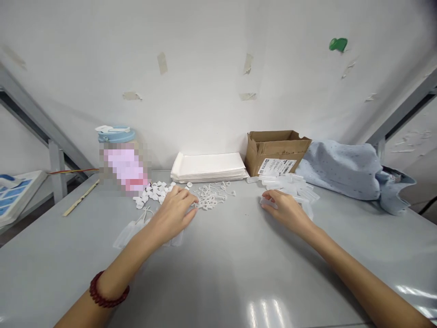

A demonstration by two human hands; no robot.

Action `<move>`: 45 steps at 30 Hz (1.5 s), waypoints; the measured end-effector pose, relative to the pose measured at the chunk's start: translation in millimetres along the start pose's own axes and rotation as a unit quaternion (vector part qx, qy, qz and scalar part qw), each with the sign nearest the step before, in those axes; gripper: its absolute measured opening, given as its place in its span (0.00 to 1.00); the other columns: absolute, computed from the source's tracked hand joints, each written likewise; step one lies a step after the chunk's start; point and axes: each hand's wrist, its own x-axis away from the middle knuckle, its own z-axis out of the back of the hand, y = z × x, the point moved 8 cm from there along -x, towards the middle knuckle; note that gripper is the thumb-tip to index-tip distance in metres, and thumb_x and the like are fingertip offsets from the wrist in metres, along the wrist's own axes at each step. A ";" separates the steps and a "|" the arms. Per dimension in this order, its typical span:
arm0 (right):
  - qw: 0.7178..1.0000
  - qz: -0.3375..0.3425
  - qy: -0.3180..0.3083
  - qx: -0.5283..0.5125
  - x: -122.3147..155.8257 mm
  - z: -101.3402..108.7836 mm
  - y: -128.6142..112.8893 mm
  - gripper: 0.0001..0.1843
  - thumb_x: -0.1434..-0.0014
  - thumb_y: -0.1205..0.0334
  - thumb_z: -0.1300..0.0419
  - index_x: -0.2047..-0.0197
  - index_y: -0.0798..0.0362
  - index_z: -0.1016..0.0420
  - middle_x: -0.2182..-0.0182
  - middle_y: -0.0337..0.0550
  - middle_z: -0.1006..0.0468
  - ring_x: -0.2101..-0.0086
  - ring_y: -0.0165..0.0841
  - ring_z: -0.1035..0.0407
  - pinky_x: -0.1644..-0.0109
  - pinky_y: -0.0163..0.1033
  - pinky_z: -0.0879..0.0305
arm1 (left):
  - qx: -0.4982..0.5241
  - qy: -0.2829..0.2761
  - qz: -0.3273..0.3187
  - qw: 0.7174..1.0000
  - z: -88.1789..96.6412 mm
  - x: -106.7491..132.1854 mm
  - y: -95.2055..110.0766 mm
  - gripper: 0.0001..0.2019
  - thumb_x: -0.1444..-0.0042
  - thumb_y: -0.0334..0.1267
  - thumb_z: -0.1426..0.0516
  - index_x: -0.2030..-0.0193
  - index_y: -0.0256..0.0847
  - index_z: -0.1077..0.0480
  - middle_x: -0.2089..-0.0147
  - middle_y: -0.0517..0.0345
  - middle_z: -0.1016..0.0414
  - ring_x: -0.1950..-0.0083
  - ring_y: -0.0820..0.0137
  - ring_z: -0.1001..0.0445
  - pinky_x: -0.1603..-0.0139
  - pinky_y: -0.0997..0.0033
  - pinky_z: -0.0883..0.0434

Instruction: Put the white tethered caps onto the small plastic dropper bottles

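My left hand (pixel 175 209) reaches over the table with thumb and index finger apart and nothing visible between them. Its fingertips are beside a pile of small white looped cords (pixel 210 197). Just behind that hand lie several small white flat pieces (pixel 157 191). Clear plastic pouches (pixel 128 233) with white cords lie partly hidden under my left forearm. On the right, my right hand (pixel 285 210) curls its fingers and thumb around the end of a clear plastic piece (pixel 264 201), at the edge of a heap of similar clear pieces (pixel 290 183).
A stack of white envelope-like sheets (pixel 210 166) lies against the wall, beside an open cardboard box (pixel 276 152). Light blue cloth (pixel 341 168) is bunched at the right. A pink blurred item (pixel 126 166), a blue round container (pixel 116 134) and a thin stick (pixel 81 198) are at the left.
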 end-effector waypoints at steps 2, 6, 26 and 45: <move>1.000 0.004 0.002 -0.002 0.4 0.0 -2.0 0.12 0.43 0.66 0.44 0.55 0.57 0.27 0.58 0.52 0.22 0.58 0.43 0.28 0.59 0.41 0.35 | -0.006 0.007 -0.004 1.000 -0.9 -0.7 5.1 0.09 0.40 0.38 0.49 0.61 0.39 0.27 0.63 0.50 0.28 0.58 0.57 0.37 0.58 0.56 0.35; 1.000 0.010 0.004 -0.008 0.9 -1.1 -4.4 0.12 0.43 0.66 0.43 0.55 0.57 0.27 0.59 0.52 0.22 0.59 0.42 0.28 0.59 0.41 0.34 | -0.020 0.023 0.003 1.000 -0.3 -2.0 7.3 0.10 0.39 0.37 0.49 0.61 0.38 0.27 0.63 0.47 0.28 0.58 0.56 0.37 0.58 0.55 0.35; 0.973 0.107 0.041 -0.201 30.5 4.0 -54.2 0.12 0.41 0.56 0.44 0.57 0.50 0.28 0.59 0.47 0.21 0.58 0.41 0.26 0.63 0.42 0.29 | 0.079 0.086 0.086 0.989 10.1 -2.9 6.2 0.09 0.40 0.37 0.49 0.66 0.41 0.28 0.66 0.53 0.25 0.58 0.59 0.33 0.61 0.59 0.31; 0.912 0.155 -0.035 -0.378 54.8 -11.9 -84.1 0.19 0.39 0.61 0.43 0.45 0.48 0.41 0.59 0.45 0.26 0.63 0.33 0.26 0.55 0.43 0.29 | 0.214 0.160 -0.040 0.963 16.2 11.9 83.4 0.07 0.40 0.28 0.48 0.66 0.41 0.33 0.69 0.58 0.26 0.65 0.68 0.30 0.65 0.67 0.31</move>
